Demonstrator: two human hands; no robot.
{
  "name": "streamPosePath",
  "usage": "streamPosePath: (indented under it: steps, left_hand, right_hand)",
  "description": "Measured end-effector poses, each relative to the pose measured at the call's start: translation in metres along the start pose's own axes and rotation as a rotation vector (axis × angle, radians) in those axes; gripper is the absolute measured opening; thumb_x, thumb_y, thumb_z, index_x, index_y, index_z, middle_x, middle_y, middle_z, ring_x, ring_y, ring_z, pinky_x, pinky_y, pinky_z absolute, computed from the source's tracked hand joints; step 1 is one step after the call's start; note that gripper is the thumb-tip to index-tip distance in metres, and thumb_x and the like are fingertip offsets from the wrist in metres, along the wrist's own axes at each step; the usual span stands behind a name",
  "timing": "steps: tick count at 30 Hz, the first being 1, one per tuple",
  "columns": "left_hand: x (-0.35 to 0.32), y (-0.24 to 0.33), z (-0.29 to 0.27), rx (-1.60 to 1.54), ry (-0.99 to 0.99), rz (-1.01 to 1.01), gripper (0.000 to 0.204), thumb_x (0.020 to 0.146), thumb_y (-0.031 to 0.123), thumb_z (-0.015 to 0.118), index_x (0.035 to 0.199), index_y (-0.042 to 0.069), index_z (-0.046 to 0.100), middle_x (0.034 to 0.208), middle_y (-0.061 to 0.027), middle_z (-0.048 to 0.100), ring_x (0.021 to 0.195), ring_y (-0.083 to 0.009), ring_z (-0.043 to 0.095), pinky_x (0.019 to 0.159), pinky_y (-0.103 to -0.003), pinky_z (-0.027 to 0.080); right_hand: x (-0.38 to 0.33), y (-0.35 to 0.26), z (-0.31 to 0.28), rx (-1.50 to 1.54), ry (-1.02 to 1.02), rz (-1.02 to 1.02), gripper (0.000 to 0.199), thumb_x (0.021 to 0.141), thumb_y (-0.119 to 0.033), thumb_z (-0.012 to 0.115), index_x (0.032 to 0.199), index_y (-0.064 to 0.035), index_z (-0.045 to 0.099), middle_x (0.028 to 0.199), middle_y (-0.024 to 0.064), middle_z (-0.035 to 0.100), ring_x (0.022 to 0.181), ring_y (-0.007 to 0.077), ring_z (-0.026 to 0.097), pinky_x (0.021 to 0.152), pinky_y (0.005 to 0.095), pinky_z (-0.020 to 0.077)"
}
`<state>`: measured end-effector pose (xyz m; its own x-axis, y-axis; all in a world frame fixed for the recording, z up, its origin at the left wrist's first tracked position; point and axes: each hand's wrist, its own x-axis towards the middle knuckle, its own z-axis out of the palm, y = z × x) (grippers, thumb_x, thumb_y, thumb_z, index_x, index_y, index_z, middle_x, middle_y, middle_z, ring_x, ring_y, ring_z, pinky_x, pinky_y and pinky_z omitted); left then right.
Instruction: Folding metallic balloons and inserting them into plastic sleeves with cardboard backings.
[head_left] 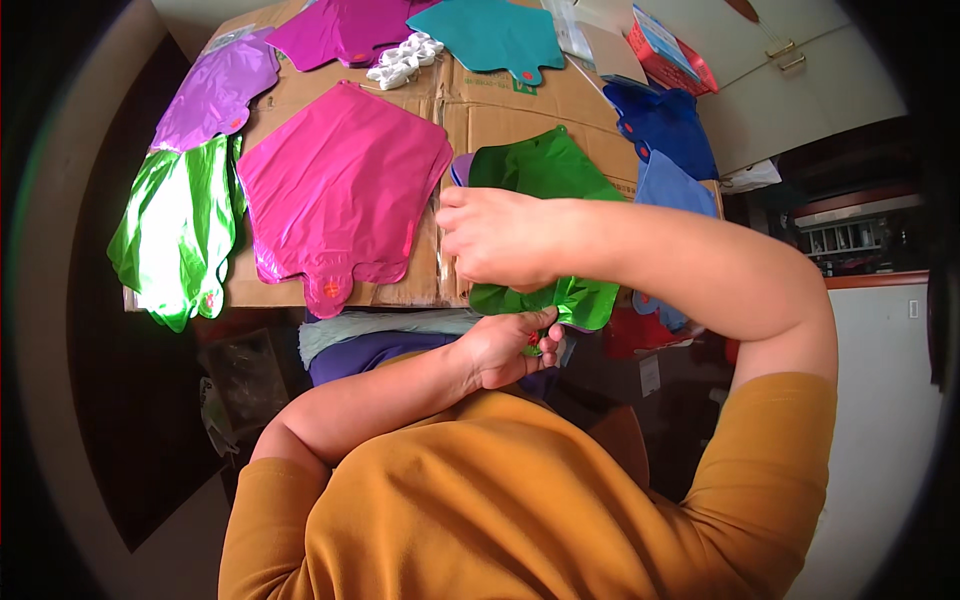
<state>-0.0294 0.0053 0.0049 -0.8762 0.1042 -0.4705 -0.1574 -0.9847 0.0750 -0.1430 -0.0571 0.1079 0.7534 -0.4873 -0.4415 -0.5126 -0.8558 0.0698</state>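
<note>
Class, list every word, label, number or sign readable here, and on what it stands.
No text can be quoted.
Green foil sheet at left hand: red mark, unreadable.
Pink foil sheet: red tab mark, too blurred.
Teal foil sheet, purple foil sheet, dark-blue foil sheet, bright-green foil sheet: red marks, too small.
Cardboard: green print, partly covered, too small.
Red-and-blue box: print, too small.

Bare cardboard point(500, 110) leaves a passage to the upper right of the pink foil point(345, 190), and an open wedge to its upper left, short of the purple foil point(215, 90). Beside the pink foil's top tip the white bundle point(405, 62) stands in the way. Left of the pink foil, the shiny green foil point(175, 230) crowds in; to its right, past a narrow bare strip, the right hand point(500, 237) and forearm point(690, 265) block passage
</note>
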Motion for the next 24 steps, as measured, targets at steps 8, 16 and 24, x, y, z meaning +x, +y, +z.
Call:
streamPosePath:
  steps: [8, 16, 24]
  left_hand:
    - [0.0, -0.003, 0.0, 0.042, -0.014, 0.074, 0.006, 0.098, 0.015, 0.053, 0.1, 0.009, 0.053, 0.079, -0.0028, 0.053, 0.067, -0.0121, 0.047, 0.065, -0.029, 0.044]
    - [-0.002, -0.005, 0.004, 0.01, -0.019, 0.102, 0.007, 0.097, 0.013, 0.057, 0.097, 0.009, 0.051, 0.078, -0.0019, 0.053, 0.068, -0.0104, 0.049, 0.065, -0.029, 0.044]
    - [-0.003, -0.005, 0.005, 0.02, -0.025, 0.108, 0.005, 0.097, 0.013, 0.056, 0.097, 0.009, 0.052, 0.078, -0.0024, 0.053, 0.066, -0.0101, 0.047, 0.065, -0.029, 0.044]
  right_hand:
    - [-0.041, -0.002, 0.044, -0.11, 0.62, 0.061, 0.01, 0.065, -0.02, 0.058, 0.064, -0.0138, 0.05, 0.072, -0.0012, 0.049, 0.078, 0.0177, 0.053, 0.086, 0.0338, 0.0421]
    - [-0.082, 0.006, 0.072, -0.306, 0.77, 0.236, 0.007, 0.072, -0.018, 0.059, 0.076, -0.0138, 0.061, 0.086, -0.0006, 0.06, 0.087, 0.017, 0.058, 0.093, 0.0369, 0.0433]
    - [-0.069, 0.018, 0.075, -0.265, 0.789, 0.169, 0.012, 0.069, -0.016, 0.062, 0.078, -0.008, 0.061, 0.093, 0.0059, 0.063, 0.091, 0.0217, 0.061, 0.091, 0.0395, 0.0474]
